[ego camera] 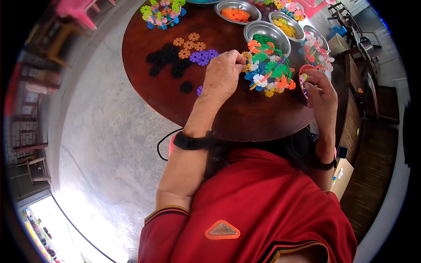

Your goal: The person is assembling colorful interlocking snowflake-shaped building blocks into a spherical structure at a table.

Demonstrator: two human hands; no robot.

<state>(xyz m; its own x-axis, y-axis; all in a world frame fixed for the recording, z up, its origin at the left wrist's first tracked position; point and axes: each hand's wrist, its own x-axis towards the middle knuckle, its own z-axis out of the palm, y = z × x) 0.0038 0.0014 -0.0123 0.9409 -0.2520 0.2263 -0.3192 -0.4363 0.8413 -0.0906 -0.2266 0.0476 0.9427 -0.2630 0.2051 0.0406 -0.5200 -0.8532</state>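
On the round dark wooden table, a ball-shaped lattice of interlocking plastic discs (269, 72) in green, white, orange, blue and yellow stands before me. My left hand (223, 74) is at its left side, thumb and fingers pinched at a yellow-orange disc of the lattice. My right hand (320, 88) is at the right, over a small red-rimmed bowl (306, 68) with discs inside; a small pale piece seems to show by its fingertips. Left of my left hand lie purple discs (203, 58), orange discs (189, 45) and a spread of black discs (167, 59).
Metal bowls hold green discs (262, 39), orange discs (235, 14) and yellow discs (284, 27). More disc lattices stand at the back left (163, 13) and at the right (315, 51). The table edge (263, 139) runs close to my body.
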